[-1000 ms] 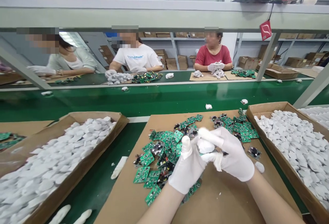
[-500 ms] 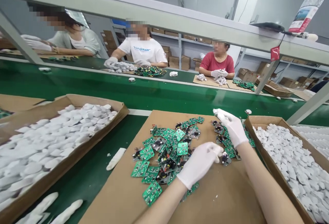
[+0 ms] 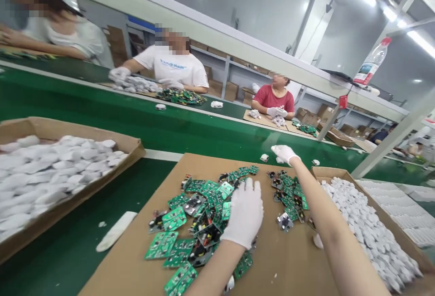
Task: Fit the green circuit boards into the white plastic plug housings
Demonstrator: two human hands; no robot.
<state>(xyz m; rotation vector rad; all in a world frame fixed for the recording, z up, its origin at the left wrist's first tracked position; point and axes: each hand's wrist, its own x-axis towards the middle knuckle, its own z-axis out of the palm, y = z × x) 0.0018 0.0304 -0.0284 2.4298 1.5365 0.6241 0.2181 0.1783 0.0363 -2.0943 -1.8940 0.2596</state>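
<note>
Legible text: none that can be read with certainty. Recorded markings: blue lettering, printed across the chest of a white short-sleeved T-shirt worn by a seated person, blurred; red, white and blue label, wrapped around a clear plastic red-capped bottle, print too small to be deciphered; small red hanging tag, any marking left unresolved.

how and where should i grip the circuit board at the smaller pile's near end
Probably by its edges, from the near left: the circuit board lies raised parts up, with bare cardboard on that side and the smaller pile beyond it.
</note>
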